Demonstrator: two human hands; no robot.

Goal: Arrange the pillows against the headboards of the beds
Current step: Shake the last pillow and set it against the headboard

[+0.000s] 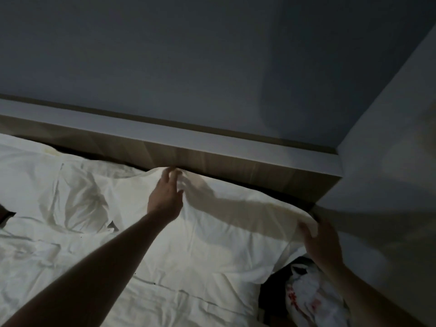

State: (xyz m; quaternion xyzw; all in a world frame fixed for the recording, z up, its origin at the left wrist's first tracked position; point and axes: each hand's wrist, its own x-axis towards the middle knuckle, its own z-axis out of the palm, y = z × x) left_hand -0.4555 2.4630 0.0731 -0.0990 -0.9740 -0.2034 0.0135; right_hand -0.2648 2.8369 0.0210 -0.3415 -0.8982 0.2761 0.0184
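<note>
- Pillow [212, 232]: white, lying flat between both hands, its far edge touching the wooden headboard [212, 161].
- Left hand [165, 199]: fingertips pinch the pillow's far corner.
- Right hand [323, 241]: fingers curled round the pillow's right corner.
- Second pillow [77, 192]: crumpled, left of left hand.
- Plastic bag [311, 300]: below right hand.

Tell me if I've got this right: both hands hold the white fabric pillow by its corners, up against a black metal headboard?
Not quite. The head view shows the headboard is light brown wood grain, not black metal. The rest holds: the left hand and right hand grip corners of the white fabric pillow beside it.
</note>
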